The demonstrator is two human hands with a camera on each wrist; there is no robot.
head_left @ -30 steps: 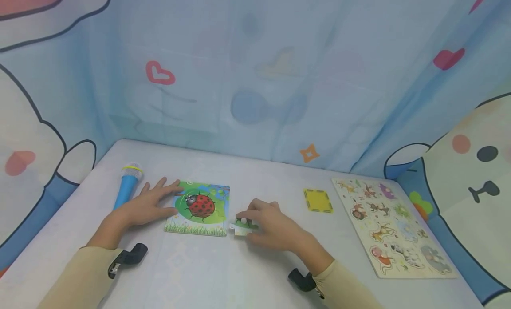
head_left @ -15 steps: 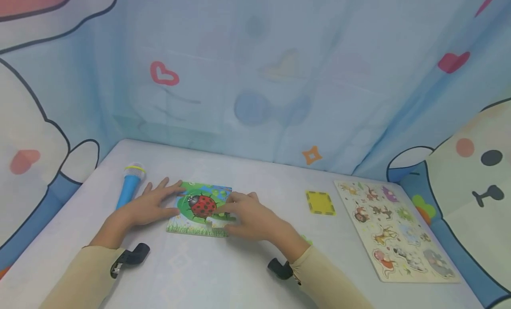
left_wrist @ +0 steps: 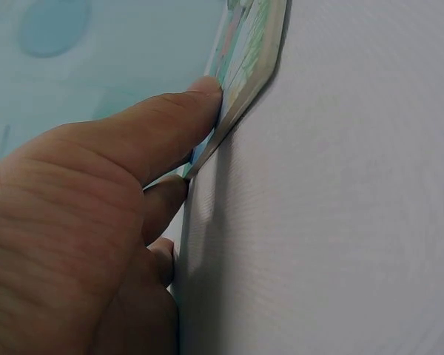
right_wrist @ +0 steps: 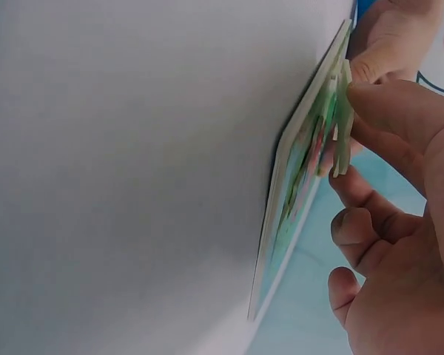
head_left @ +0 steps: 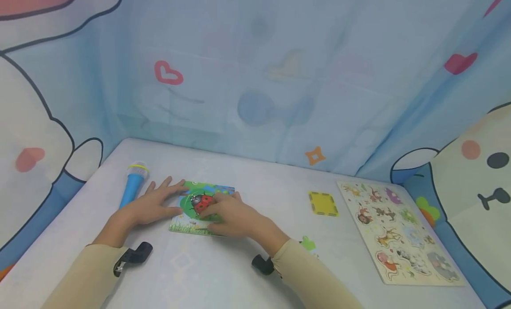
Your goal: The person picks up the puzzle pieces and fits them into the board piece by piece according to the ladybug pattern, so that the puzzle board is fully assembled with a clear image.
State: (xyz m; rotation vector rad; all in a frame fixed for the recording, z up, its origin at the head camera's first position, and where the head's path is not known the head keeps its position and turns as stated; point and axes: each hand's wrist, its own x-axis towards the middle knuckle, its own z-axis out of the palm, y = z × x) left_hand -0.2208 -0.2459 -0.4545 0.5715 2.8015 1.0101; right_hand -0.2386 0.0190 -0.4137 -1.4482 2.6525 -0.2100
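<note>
A square ladybug jigsaw board (head_left: pixel 187 229) lies flat on the white table. My left hand (head_left: pixel 148 207) has its fingers spread, with thumb and fingertips on the board's left edge; the left wrist view shows the thumb (left_wrist: pixel 185 111) touching that edge. My right hand (head_left: pixel 237 219) is over the right half of the board and covers part of the red ladybug. Between its thumb and fingers it pinches a thin puzzle piece (right_wrist: pixel 344 122), seen edge-on in the right wrist view, just above the picture. In the head view that piece is mostly hidden by the hand.
A blue toy microphone (head_left: pixel 131 189) lies beyond the left forearm. To the right are a yellow square frame (head_left: pixel 323 204) and a wooden animal puzzle board (head_left: pixel 403 242). Another green puzzle piece (head_left: pixel 308 243) peeks out behind the right sleeve. A printed curtain (head_left: pixel 279 78) hangs behind the table.
My right hand has carried the puzzle piece leftward from beside the ladybug board to over its middle. The left hand has stayed at the board's left edge.
</note>
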